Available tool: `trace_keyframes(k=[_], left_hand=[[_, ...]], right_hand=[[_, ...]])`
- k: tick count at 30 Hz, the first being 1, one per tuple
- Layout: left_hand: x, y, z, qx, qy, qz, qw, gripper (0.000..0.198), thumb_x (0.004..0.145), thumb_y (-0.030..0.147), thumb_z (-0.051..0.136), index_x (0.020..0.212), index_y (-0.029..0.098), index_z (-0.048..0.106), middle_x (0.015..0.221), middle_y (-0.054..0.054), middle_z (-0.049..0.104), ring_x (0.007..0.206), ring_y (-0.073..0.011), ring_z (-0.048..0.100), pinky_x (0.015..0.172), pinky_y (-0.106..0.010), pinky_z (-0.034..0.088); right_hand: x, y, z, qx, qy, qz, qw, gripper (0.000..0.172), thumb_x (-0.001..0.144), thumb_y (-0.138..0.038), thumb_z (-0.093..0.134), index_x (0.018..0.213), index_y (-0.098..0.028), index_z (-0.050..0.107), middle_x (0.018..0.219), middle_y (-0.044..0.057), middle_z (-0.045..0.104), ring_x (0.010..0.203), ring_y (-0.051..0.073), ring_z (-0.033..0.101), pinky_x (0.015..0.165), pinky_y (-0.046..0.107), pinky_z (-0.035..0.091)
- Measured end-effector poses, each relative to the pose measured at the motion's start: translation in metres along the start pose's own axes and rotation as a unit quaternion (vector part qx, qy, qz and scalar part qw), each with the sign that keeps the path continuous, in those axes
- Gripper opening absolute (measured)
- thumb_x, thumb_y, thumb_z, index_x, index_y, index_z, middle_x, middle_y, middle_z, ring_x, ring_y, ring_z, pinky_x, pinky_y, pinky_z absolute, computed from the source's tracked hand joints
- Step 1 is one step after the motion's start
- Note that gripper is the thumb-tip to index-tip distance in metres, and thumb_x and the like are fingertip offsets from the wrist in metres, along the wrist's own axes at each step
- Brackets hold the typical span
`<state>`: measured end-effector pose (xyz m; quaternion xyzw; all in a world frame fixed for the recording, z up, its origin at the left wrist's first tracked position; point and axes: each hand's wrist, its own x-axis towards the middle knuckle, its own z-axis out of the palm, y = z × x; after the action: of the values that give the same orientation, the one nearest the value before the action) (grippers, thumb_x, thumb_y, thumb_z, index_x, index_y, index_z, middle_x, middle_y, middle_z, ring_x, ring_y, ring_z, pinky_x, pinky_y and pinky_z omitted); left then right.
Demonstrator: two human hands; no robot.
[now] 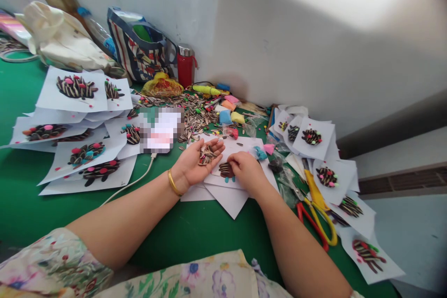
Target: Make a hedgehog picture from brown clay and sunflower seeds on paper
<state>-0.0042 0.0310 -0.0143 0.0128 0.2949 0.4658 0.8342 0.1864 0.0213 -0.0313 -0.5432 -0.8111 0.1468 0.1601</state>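
My left hand (199, 160) lies palm up over the white sheets, fingers stretched out, with a small heap of striped sunflower seeds (206, 154) cupped in the palm; a gold bangle circles its wrist. My right hand (246, 170) is curled with fingertips pinched down on a dark seed-covered figure (226, 170) on a white paper sheet (230, 195). What the pinching fingers hold is too small to make out.
A loose pile of seeds (195, 111) and coloured clay lumps (226, 111) lie behind the hands. Finished seed pictures on paper (77, 98) spread left and right. Scissors and pliers (317, 214) lie at right. A red flask (186, 66), bags and a wall stand behind.
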Motion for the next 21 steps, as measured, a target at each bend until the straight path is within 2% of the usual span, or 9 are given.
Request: trace_keyframes(k=[3, 7, 10, 13, 15, 21], left_hand=[[-0.002, 0.0, 0.001, -0.006, -0.005, 0.001, 1.0, 0.039, 0.102, 0.035, 0.034, 0.105, 0.012, 0.065, 0.104, -0.012, 0.072, 0.105, -0.0215, 0.068, 0.09, -0.035, 0.055], [-0.004, -0.001, 0.002, -0.014, -0.023, -0.002, 1.0, 0.04, 0.102, 0.036, 0.034, 0.11, 0.012, 0.064, 0.108, -0.012, 0.071, 0.109, -0.0227, 0.066, 0.092, -0.037, 0.055], [-0.007, -0.003, 0.002, -0.012, -0.049, -0.021, 0.998, 0.043, 0.102, 0.039, 0.034, 0.119, 0.011, 0.062, 0.112, -0.014, 0.07, 0.109, -0.0233, 0.066, 0.088, -0.035, 0.057], [-0.009, -0.006, 0.003, -0.003, -0.08, -0.047, 0.996, 0.047, 0.102, 0.043, 0.033, 0.126, 0.011, 0.059, 0.117, -0.017, 0.068, 0.106, -0.0239, 0.067, 0.08, -0.033, 0.058], [-0.011, -0.009, 0.005, -0.002, -0.095, -0.054, 0.994, 0.049, 0.102, 0.043, 0.033, 0.128, 0.009, 0.057, 0.118, -0.018, 0.067, 0.105, -0.0243, 0.067, 0.081, -0.032, 0.058], [-0.014, -0.014, 0.006, 0.001, -0.113, -0.062, 0.992, 0.044, 0.102, 0.036, 0.034, 0.13, 0.01, 0.056, 0.114, -0.016, 0.068, 0.095, -0.021, 0.069, 0.081, -0.031, 0.056]], right_hand=[[-0.002, 0.003, -0.001, 0.006, 0.022, -0.016, 1.0, 0.018, 0.087, -0.012, 0.056, 0.088, -0.02, 0.072, 0.088, 0.006, 0.068, 0.087, 0.019, 0.059, 0.082, 0.031, 0.043], [-0.008, -0.001, -0.004, 0.023, 0.111, -0.047, 0.992, 0.017, 0.089, -0.015, 0.055, 0.093, -0.019, 0.072, 0.087, 0.006, 0.067, 0.09, 0.021, 0.06, 0.085, 0.034, 0.045], [-0.013, -0.014, -0.008, 0.046, 0.166, -0.091, 0.981, 0.019, 0.09, -0.017, 0.054, 0.096, -0.02, 0.071, 0.085, 0.006, 0.065, 0.087, 0.021, 0.059, 0.083, 0.036, 0.046], [-0.018, -0.029, -0.01, 0.074, 0.181, -0.143, 0.97, 0.021, 0.093, -0.02, 0.054, 0.103, -0.022, 0.072, 0.087, 0.006, 0.064, 0.085, 0.02, 0.058, 0.081, 0.037, 0.046], [-0.02, -0.037, -0.011, 0.071, 0.172, -0.17, 0.968, 0.023, 0.092, -0.02, 0.054, 0.105, -0.023, 0.073, 0.088, 0.006, 0.064, 0.086, 0.021, 0.058, 0.081, 0.038, 0.046], [-0.02, -0.036, -0.01, 0.045, 0.178, -0.148, 0.972, 0.029, 0.091, -0.017, 0.053, 0.112, -0.023, 0.072, 0.09, 0.007, 0.064, 0.089, 0.022, 0.057, 0.082, 0.04, 0.045]])
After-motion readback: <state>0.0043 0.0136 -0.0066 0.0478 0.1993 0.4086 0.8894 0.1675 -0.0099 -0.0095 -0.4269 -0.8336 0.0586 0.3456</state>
